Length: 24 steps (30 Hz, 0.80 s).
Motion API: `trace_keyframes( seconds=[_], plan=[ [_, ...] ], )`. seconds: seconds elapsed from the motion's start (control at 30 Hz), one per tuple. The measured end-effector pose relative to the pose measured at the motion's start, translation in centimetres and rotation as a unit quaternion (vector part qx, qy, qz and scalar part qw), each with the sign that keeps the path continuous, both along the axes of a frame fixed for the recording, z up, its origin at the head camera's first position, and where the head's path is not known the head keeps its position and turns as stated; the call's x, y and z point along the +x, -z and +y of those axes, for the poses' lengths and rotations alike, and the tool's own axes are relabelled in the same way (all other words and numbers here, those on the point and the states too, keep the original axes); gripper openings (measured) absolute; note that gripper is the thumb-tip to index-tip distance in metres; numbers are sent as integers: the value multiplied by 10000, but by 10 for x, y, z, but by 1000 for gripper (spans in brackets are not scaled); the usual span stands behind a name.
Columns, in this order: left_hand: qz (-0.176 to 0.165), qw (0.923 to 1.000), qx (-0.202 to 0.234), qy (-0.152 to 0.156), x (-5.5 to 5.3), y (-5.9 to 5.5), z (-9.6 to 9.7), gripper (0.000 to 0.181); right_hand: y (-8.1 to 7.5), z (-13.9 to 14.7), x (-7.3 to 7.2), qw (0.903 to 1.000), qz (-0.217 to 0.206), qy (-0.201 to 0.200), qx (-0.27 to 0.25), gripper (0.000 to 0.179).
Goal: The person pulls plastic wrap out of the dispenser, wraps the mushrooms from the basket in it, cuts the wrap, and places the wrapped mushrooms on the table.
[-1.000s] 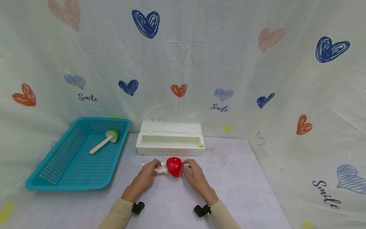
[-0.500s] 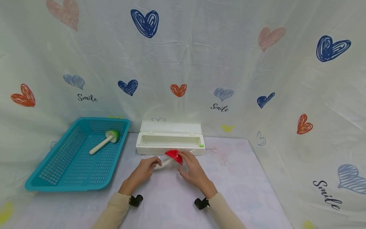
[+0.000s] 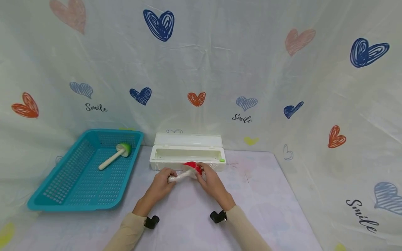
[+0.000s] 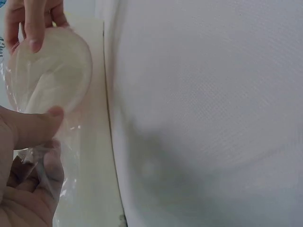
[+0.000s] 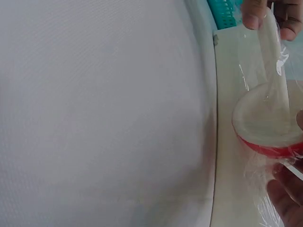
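A toy mushroom with a red cap and white stem is wrapped in clear plastic film. It is tilted, so the pale underside of its cap shows in both wrist views. My left hand pinches the stem end through the film. At the other end, my right hand grips the edge of the cap, thumb on the underside and fingers on the red side. Loose film hangs past the cap in the right wrist view.
Just behind the hands stands a long white box, its lid raised, with a small green piece at its right end. On the left a blue perforated basket holds a green-capped toy mushroom. A heart-printed curtain surrounds the table.
The wrapped mushroom has tipped and moved up toward the white box, turning its red top away from the head camera. My right hand's fingers, looser half a second ago, have closed round the cap edge.
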State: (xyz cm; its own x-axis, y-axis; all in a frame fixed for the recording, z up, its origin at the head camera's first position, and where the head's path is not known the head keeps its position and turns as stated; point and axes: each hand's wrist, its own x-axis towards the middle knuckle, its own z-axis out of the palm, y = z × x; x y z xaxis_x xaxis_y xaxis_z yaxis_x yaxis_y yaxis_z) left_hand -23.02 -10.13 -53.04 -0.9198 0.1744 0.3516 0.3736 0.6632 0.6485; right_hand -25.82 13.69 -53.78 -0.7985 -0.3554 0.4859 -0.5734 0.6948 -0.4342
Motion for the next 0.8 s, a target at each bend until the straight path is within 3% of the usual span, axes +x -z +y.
trace_keyframes(
  seconds=[0.17,0.3,0.43,0.6,0.8],
  plan=[
    [332,9994,-9,-108,-2,-3,-2,28,0,0,1,9989,406,-11,-238,49],
    [431,9991,-7,-44,-6,-6,-4,25,1,-1,1,9988,318,-326,-164,73],
    [618,9980,39,82,-10,-6,-6,22,3,-1,-1,9983,338,-421,228,98],
    [990,9943,31,397,-15,-5,-7,23,6,-3,-9,9950,759,-126,632,95],
    [1200,9918,-218,394,-12,-10,-9,25,3,-2,-11,9968,716,-82,338,89]
  ],
)
